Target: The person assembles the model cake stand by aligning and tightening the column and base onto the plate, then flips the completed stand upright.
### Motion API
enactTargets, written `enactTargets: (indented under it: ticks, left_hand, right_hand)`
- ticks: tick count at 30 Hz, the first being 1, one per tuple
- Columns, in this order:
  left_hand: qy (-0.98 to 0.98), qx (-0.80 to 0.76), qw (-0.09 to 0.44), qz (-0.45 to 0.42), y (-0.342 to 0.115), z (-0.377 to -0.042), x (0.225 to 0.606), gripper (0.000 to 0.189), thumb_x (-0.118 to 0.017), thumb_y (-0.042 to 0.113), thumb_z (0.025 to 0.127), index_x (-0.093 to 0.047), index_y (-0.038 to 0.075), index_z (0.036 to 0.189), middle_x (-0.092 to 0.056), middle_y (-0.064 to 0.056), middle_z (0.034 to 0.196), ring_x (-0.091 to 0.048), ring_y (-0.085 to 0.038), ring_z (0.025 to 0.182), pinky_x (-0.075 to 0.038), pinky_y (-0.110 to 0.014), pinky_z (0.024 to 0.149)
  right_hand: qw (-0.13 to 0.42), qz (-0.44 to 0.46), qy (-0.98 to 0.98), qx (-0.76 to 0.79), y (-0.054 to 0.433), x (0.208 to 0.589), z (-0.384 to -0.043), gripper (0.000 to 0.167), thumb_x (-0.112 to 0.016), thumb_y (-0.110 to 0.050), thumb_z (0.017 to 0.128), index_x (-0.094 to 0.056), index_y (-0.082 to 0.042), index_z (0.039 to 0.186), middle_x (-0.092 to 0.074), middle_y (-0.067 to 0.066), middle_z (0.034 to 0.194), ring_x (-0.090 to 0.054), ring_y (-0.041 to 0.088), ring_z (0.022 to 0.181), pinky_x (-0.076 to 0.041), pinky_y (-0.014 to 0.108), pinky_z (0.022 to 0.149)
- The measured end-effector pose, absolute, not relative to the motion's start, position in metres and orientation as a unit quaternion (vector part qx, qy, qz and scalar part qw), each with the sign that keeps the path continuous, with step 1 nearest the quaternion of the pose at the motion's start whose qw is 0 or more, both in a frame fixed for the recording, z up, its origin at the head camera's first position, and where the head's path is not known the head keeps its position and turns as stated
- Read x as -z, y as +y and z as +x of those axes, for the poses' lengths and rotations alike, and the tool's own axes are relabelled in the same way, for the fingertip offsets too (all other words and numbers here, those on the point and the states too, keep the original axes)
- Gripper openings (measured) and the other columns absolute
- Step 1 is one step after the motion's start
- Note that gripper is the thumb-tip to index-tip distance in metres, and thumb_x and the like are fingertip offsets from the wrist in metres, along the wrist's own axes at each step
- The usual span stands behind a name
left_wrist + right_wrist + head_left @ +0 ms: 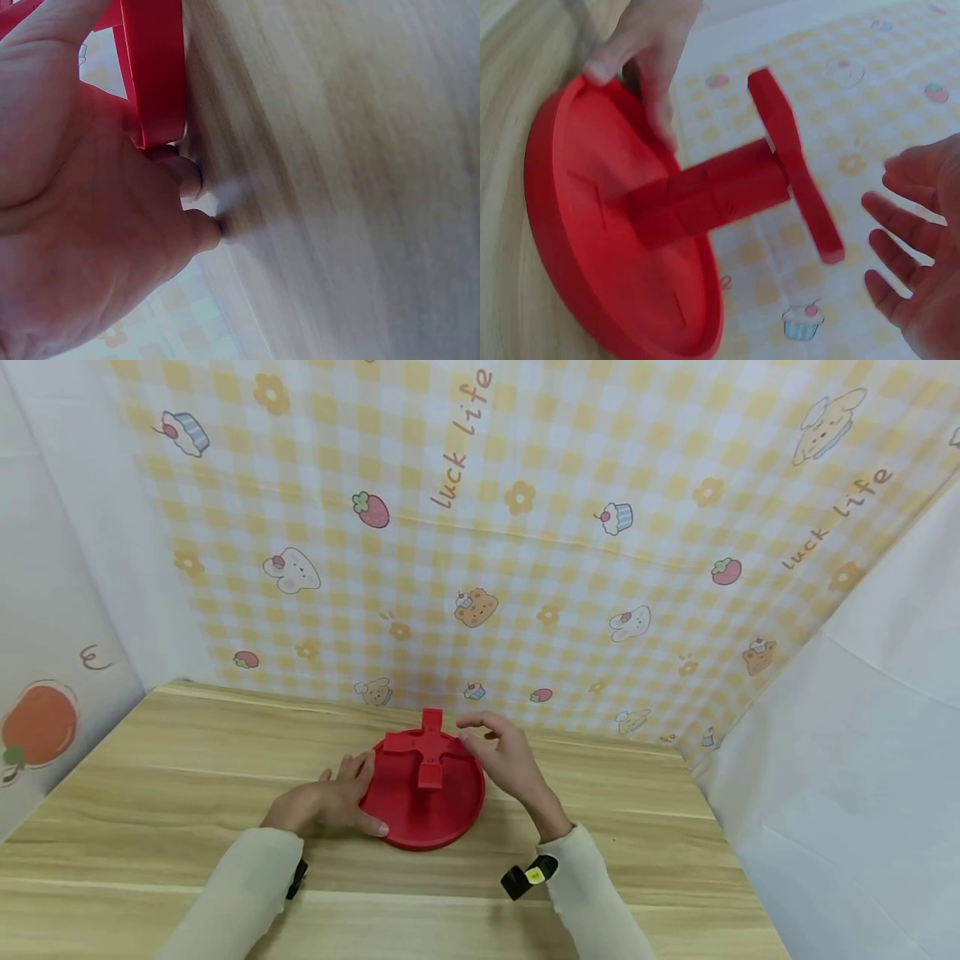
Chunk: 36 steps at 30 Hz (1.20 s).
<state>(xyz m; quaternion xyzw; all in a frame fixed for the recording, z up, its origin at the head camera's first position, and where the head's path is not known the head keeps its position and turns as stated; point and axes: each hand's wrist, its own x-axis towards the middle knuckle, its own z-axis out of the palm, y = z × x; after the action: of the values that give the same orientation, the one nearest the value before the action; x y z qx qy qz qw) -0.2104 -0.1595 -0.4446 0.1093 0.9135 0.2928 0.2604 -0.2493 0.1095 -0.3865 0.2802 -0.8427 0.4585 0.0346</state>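
A red stand has a round, rimmed base [459,810] resting on the wooden table. From its middle rises a short post [720,193], topped by a cross-shaped piece [431,747] with flat-ended arms. My left hand [330,800] holds the left side of the base's rim, thumb at the front edge and fingers spread along the far side. My right hand [513,764] hovers at the right of the cross, fingers loosely bent; the right wrist view shows a gap between its fingertips and the cross.
The wooden table [615,860] extends around the stand. Close behind it hangs a yellow checked cloth [525,568] with cartoon prints. White cloth [855,777] closes off the right side, and a printed white sheet [45,568] the left.
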Motion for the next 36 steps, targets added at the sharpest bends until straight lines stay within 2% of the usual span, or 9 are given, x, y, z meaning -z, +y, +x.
enactTargets:
  ticks: [3,7,10,14,24,36]
  left_hand:
    - [0.911,-0.299,0.264,0.103,-0.159,-0.21,0.445,0.128,-0.08,0.052,0.077,0.001,-0.011,0.153,0.001,-0.031,0.159,0.009,-0.053,0.146,0.004,-0.066,0.117]
    - [0.912,-0.3,0.262,0.103,-0.159,-0.209,0.445,0.128,-0.081,0.05,0.077,0.001,-0.011,0.153,0.0,-0.032,0.159,0.008,-0.054,0.146,0.003,-0.066,0.117]
    - [0.914,-0.292,0.259,0.107,-0.158,-0.208,0.444,0.127,-0.08,0.05,0.077,0.0,-0.012,0.153,-0.001,-0.031,0.159,0.007,-0.054,0.146,0.002,-0.066,0.117]
    - [0.916,-0.288,0.257,0.11,-0.158,-0.208,0.444,0.126,-0.08,0.05,0.078,0.0,-0.013,0.153,-0.001,-0.032,0.159,0.007,-0.054,0.146,0.001,-0.067,0.117]
    - [0.916,-0.287,0.255,0.115,-0.158,-0.209,0.442,0.126,-0.08,0.049,0.078,0.0,-0.014,0.152,-0.001,-0.033,0.159,0.009,-0.054,0.146,0.001,-0.068,0.116]
    - [0.914,-0.292,0.257,0.114,-0.157,-0.209,0.439,0.124,-0.081,0.047,0.079,-0.001,-0.014,0.152,0.0,-0.033,0.158,0.008,-0.055,0.145,0.001,-0.068,0.116]
  right_hand:
    - [-0.008,0.286,-0.856,-0.431,0.109,0.391,-0.255,0.029,-0.066,-0.01,0.095,-0.066,-0.009,0.124,-0.065,0.01,0.126,-0.056,0.028,0.12,-0.047,0.055,0.098]
    - [-0.046,0.294,-0.866,-0.402,0.108,0.396,-0.259,0.033,-0.069,-0.012,0.093,-0.063,-0.008,0.126,-0.065,0.009,0.122,-0.06,0.024,0.109,-0.053,0.045,0.092]
    - [-0.045,0.296,-0.87,-0.391,0.107,0.397,-0.259,0.03,-0.069,-0.012,0.093,-0.066,-0.008,0.123,-0.067,0.005,0.118,-0.06,0.018,0.098,-0.055,0.033,0.084]
    - [-0.043,0.295,-0.875,-0.382,0.107,0.398,-0.258,0.026,-0.069,-0.012,0.094,-0.069,-0.01,0.12,-0.068,0.002,0.115,-0.059,0.013,0.094,-0.055,0.025,0.078]
    - [-0.035,0.302,-0.879,-0.367,0.106,0.397,-0.25,0.022,-0.071,-0.015,0.093,-0.071,-0.01,0.115,-0.07,0.001,0.107,-0.06,0.012,0.088,-0.053,0.023,0.071]
    - [-0.038,0.307,-0.882,-0.356,0.103,0.395,-0.24,0.022,-0.068,-0.019,0.095,-0.071,-0.01,0.115,-0.071,-0.001,0.103,-0.064,0.01,0.088,-0.054,0.024,0.076]
